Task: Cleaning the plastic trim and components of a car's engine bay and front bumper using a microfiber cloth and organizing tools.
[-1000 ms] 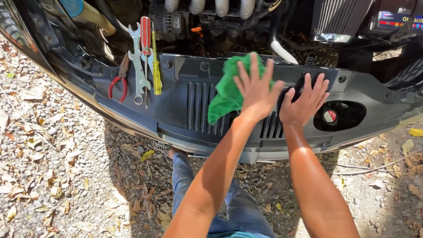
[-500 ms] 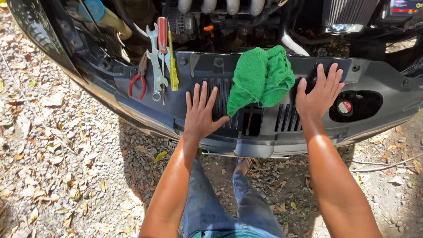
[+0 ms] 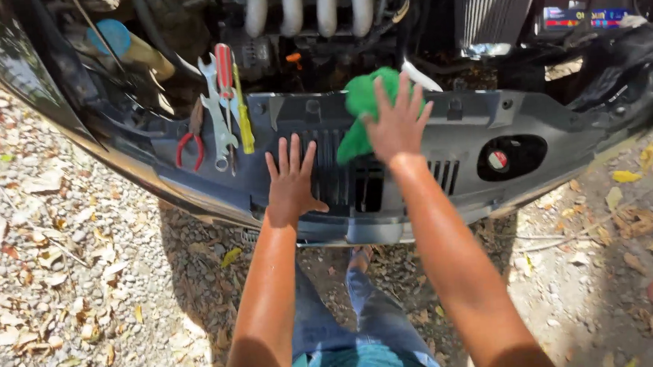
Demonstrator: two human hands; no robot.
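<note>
A green cloth [image 3: 358, 109] lies on the dark plastic front panel [image 3: 559, 125] of an open car engine bay. My right hand [image 3: 396, 123] presses flat on the cloth with fingers spread. To its left, my left hand [image 3: 291, 181] rests palm down on the bare panel beside the slotted grille, holding nothing.
Red-handled pliers [image 3: 190, 142], a silver wrench [image 3: 213, 111], a red-handled screwdriver [image 3: 224, 70] and a yellow-handled screwdriver [image 3: 244, 125] lie on the panel's left part. A round hole with a cap [image 3: 498, 160] is at the right. Gravel and dry leaves [image 3: 58, 254] cover the ground.
My right hand has moved left from the bare panel onto the green cloth. My left hand stays flat on the panel. The view has shifted.
</note>
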